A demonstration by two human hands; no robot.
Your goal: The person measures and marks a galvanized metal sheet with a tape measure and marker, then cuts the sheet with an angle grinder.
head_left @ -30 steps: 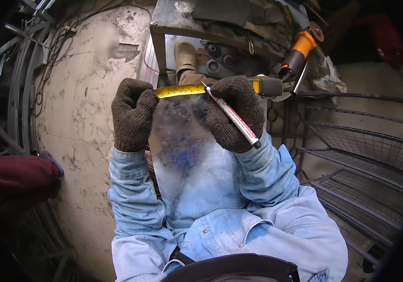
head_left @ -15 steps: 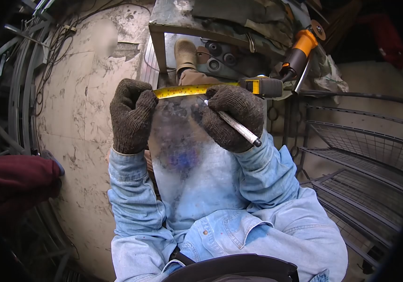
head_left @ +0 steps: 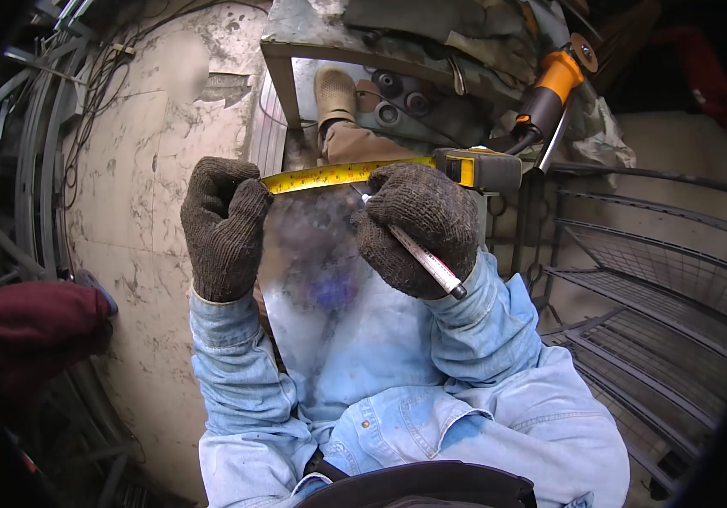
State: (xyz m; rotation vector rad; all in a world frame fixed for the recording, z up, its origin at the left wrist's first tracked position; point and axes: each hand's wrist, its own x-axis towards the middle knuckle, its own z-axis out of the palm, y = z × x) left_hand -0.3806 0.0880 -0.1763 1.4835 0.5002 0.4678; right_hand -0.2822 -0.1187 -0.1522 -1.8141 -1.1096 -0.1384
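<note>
Both hands wear dark knitted gloves. My left hand pinches the free end of a yellow tape measure blade. The blade stretches right, bowed slightly, to its black and yellow case. My right hand is closed around a white marker with a dark end pointing down and right; its thin tip shows at the upper left of the fist. The fingers of this hand also press against the blade beside the case. How the case itself is supported is partly hidden.
An orange angle grinder hangs at the metal table's right corner. Discs lie underneath, near a beige shoe. Black wire racks stand right. Metal frames and another person's dark red trouser leg are left.
Both hands have come slightly down toward my body, my left hand also a little left. The tape case has shifted slightly right, and the marker has moved down with my right hand.
</note>
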